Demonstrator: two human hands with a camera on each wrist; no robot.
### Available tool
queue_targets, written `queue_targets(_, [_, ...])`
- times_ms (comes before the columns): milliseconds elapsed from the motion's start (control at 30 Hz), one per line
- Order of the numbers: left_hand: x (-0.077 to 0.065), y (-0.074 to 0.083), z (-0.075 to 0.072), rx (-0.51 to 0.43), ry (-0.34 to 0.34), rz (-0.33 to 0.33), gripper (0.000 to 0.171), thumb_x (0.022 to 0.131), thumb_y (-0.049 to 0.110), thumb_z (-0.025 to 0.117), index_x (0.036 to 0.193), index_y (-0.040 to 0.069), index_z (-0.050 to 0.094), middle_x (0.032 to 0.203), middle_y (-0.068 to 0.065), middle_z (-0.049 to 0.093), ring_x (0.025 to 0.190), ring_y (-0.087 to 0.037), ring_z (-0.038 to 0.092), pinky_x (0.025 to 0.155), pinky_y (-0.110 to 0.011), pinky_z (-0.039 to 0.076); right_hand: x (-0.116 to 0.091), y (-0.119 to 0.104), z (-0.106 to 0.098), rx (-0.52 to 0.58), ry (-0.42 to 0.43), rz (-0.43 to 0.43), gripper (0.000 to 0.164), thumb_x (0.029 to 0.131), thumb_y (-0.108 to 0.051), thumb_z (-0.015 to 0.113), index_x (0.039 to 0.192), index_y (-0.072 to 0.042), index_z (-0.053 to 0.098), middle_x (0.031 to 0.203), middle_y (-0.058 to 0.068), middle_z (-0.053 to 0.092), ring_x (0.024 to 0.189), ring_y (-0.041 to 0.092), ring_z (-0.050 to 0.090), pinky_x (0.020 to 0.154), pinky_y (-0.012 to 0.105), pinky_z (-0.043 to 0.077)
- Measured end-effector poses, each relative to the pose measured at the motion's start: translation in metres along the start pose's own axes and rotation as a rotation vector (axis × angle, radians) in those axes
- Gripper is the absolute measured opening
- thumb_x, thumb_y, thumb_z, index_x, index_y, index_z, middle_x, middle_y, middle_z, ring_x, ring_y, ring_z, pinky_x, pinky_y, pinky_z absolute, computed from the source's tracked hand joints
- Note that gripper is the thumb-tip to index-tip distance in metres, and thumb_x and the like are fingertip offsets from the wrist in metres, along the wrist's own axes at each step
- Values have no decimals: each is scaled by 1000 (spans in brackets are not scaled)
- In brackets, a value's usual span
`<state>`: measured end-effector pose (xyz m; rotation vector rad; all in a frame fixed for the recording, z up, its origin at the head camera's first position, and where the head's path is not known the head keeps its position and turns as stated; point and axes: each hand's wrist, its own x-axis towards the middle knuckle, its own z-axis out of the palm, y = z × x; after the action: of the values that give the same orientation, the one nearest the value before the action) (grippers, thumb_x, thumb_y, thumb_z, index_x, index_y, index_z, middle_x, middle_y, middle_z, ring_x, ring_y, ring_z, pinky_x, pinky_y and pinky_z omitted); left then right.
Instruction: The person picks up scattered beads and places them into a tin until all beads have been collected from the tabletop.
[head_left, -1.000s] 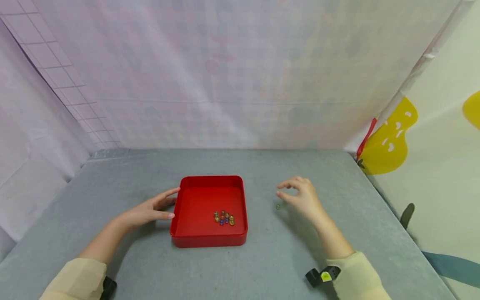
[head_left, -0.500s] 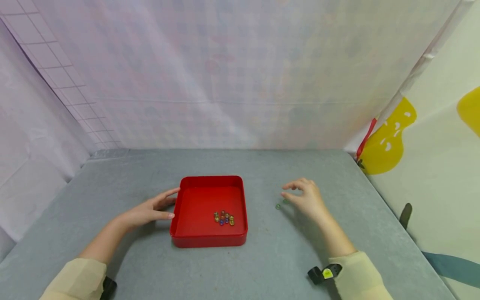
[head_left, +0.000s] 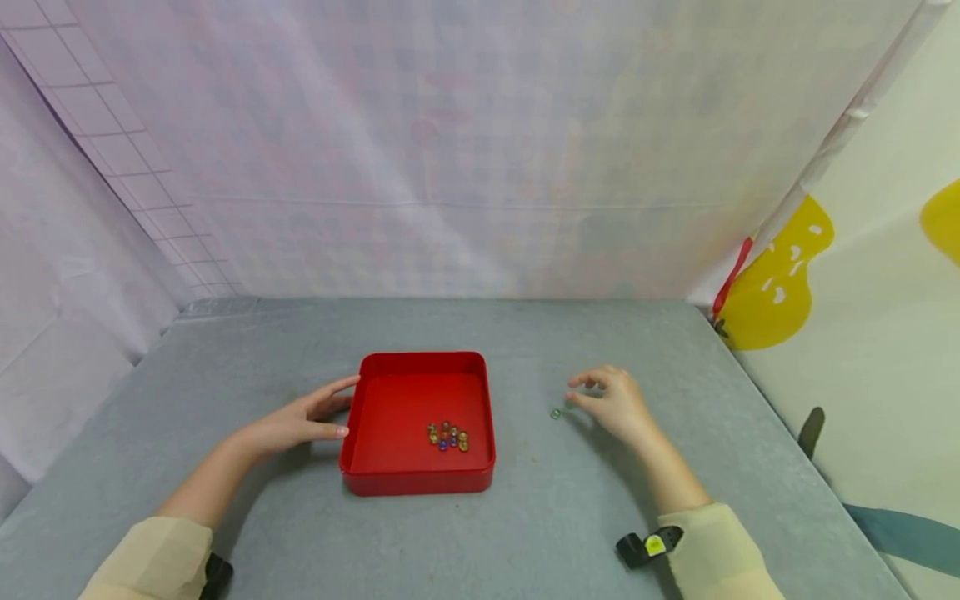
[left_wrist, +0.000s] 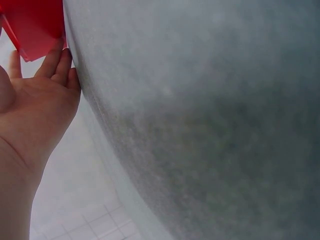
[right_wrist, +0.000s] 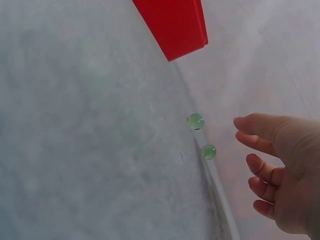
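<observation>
A square red tray (head_left: 417, 483) lies on the grey table, with several small glass marbles (head_left: 463, 445) grouped toward its front right inside. My left hand (head_left: 300, 425) rests against the tray's left side, fingers extended and thumb apart, as the left wrist view also shows beside the red wall (left_wrist: 37, 25). To the right of the tray, my right hand (head_left: 618, 408) hovers with fingers loosely bent and nothing between them. Near its fingertips are two clear green marbles, one (right_wrist: 195, 121) nearer the tray and another (right_wrist: 209, 152) close by in the right wrist view.
The grey table (head_left: 480, 550) runs back to a pale patterned cloth (head_left: 465, 167). On the right hangs a white cloth (head_left: 885, 375) with yellow shapes. Each wrist carries a black device, such as the right one (head_left: 633, 550).
My right hand has moved slightly right and toward me, away from the nearer green marble; a second green marble came into sight by its fingertips. The left hand and tray have stayed still.
</observation>
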<state>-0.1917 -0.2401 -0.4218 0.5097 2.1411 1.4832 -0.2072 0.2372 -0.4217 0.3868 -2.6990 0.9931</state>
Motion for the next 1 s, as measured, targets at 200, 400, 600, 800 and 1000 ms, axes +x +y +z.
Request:
queue_targets(200, [0,0,0,2,3,-1,78,93,16,64,154,16,17,153,-24,21,139,-43,19,101,-59,32,-1,5,2,0,-30,16,16,82,-16,77,95,-6,73,95,10,65,92,31,56,84,51,40])
queue_targets(400, [-1,0,0,8,9,-8,78,92,17,65,154,15,18,153,-24,21,139,-43,19,101,-59,32,-2,10,7,0,-35,5,14,80,-13,78,92,-7,73,94,10,67,90,29,58,82,48,42])
queue_targets(600, [-1,-1,0,11,8,-8,78,92,17,65,154,15,17,153,-24,21,139,-43,19,101,-60,31,-3,13,9,-15,-56,18,13,81,-14,77,92,-7,73,95,10,66,91,29,59,80,49,44])
queue_targets(800, [0,0,0,16,10,-2,78,92,17,65,154,16,17,153,-24,21,139,-44,19,101,-59,31,-4,13,9,-14,-65,29,13,82,-15,76,92,-7,73,95,10,66,91,30,58,80,49,45])
queue_targets(1000, [1,0,0,14,10,5,77,93,16,64,154,16,18,153,-24,21,138,-44,19,101,-59,32,-3,16,10,-10,-58,20,11,79,-10,77,88,-7,74,89,7,66,86,26,59,76,43,45])
